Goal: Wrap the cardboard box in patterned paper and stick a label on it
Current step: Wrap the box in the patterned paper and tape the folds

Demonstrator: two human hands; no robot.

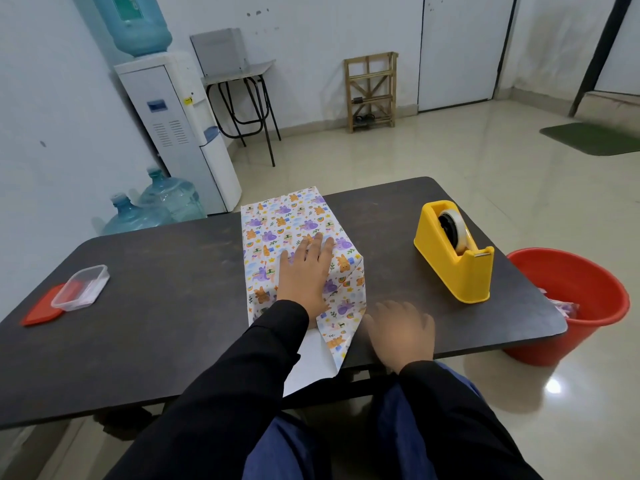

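The box sits left of the dispenser (453, 252), hidden under the paper (287, 220). My left hand (306, 271) lies flat on top, fingers straight, pressing the sheet down. My right hand (403, 332) is spread and holds nothing. It is nearer me than the dispenser, just beside the pointed end flap, and too blurred to tell whether it touches the table (156, 306). The paper looks thin and slick, quick to crease or tear; the box beneath should be light but stiff. I'd pinch the flap at its tip, not its middle.
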